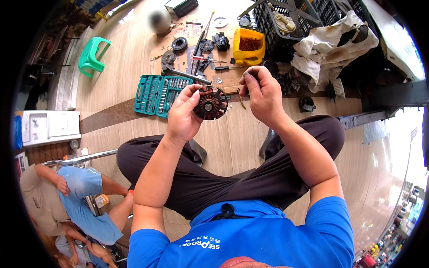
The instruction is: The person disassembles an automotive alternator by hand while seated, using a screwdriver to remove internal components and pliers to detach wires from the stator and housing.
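Observation:
My left hand [182, 117] grips a round, dark motor part with copper windings [216, 107] by its left edge. A metal centre shows in the middle of its face, and pale pieces stand out along its rim. To the right, my right hand [265, 99] is closed in a pinch, raised apart from the motor part. A thin, curved yellowish-brown piece [242, 104] shows just below its fingertips; whether the fingers hold it I cannot tell. Beyond my left hand lies an opened green socket set [147, 96] with rows of metal sockets.
Screwdrivers [228, 68], a black ring [179, 44] and dark machine parts lie on cardboard ahead. A cut yellow jug [248, 57] holds rusty-looking pieces. Black crates [279, 42] and a dirty cloth [328, 53] stand far right. A green stool [94, 56] and seated people [85, 192] are left.

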Demonstrator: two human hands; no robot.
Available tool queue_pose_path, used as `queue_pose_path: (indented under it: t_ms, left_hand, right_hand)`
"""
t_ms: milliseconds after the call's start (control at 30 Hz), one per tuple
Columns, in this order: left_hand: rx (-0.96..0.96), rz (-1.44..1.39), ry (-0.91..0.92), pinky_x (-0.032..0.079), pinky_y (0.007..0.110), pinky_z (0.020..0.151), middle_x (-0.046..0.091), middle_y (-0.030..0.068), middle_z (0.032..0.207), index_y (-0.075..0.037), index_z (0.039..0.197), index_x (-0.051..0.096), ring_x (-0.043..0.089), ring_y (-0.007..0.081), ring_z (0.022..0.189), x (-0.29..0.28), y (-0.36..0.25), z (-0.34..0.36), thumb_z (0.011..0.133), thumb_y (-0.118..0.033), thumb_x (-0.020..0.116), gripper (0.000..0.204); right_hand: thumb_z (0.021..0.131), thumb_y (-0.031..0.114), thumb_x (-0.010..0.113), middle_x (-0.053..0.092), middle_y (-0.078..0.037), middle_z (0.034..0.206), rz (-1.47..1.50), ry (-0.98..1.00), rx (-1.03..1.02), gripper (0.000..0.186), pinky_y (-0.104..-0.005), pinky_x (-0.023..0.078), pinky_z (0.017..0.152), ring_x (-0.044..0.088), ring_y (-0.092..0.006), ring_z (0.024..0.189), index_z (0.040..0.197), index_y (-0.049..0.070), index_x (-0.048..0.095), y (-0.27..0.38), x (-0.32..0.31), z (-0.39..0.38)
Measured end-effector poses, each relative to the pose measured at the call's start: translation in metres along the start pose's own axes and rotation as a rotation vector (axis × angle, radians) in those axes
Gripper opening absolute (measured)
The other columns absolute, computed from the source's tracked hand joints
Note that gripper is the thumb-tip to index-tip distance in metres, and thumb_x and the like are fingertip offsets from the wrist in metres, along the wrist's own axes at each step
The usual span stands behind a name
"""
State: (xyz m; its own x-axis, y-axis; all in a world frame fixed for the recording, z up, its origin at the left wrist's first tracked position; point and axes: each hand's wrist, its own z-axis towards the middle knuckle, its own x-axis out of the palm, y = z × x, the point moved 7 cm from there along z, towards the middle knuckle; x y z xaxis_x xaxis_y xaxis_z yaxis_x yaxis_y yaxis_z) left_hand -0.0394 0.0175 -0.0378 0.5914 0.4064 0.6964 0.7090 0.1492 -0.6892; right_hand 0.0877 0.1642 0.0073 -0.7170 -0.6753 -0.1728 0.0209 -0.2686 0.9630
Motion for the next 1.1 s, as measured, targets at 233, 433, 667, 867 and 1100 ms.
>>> queue_pose_path:
  t_ms: [233,433,667,867,1100]
  left_hand:
    - [-0.05,0.188,-0.02,0.056,0.036,0.089,0.061,0.0125,0.116,0.0,0.125,0.045,0.064,0.0193,0.103,0.013,0.004,-0.002,0.087,0.001,0.061,0.042]
    - [-0.093,0.217,-0.03,0.057,0.032,0.081,0.063,0.0103,0.113,0.0,0.125,0.046,0.065,0.0164,0.098,0.012,0.009,-0.003,0.09,-0.005,0.062,0.039]
    - [-0.168,0.219,-0.043,0.058,0.037,0.084,0.066,0.0128,0.114,0.0,0.124,0.048,0.068,0.0207,0.099,-0.005,0.014,0.002,0.1,-0.015,0.053,0.029]
    - [-0.234,0.161,0.031,0.055,0.034,0.087,0.065,0.0109,0.114,0.0,0.125,0.05,0.066,0.0186,0.102,0.0,0.021,-0.001,0.101,-0.019,0.051,0.03]
    - [-0.285,0.181,0.112,0.056,0.035,0.086,0.065,0.0131,0.112,-0.001,0.122,0.05,0.067,0.0214,0.1,-0.002,0.023,0.0,0.099,-0.026,0.056,0.035]
  right_hand:
    - [0.097,0.005,0.054,0.062,-0.005,0.073,0.049,-0.12,-0.098,0.006,-0.026,0.05,0.059,0.06,-0.0103,0.062,0.097,0.0,0.056,0.006,-0.012,0.004]
    - [0.101,0.009,0.05,0.065,-0.004,0.078,0.183,-0.11,-0.003,0.012,-0.0241,0.051,0.063,0.062,-0.0088,0.069,0.097,-0.001,0.056,-0.005,-0.012,0.006]
    - [0.103,0.01,0.047,0.067,-0.008,0.095,0.367,-0.066,0.049,0.014,-0.0243,0.054,0.07,0.065,-0.0105,0.079,0.102,-0.002,0.053,-0.004,-0.007,0.006]
    - [0.105,0.016,0.041,0.067,-0.014,0.101,0.371,0.005,0.123,0.017,-0.0274,0.056,0.07,0.068,-0.0175,0.081,0.108,0.001,0.047,-0.006,-0.007,0.006]
    - [0.105,0.02,0.041,0.067,-0.015,0.094,0.66,-0.063,0.407,0.019,-0.0295,0.056,0.059,0.069,-0.0218,0.074,0.106,0.002,0.047,-0.017,-0.006,0.007]
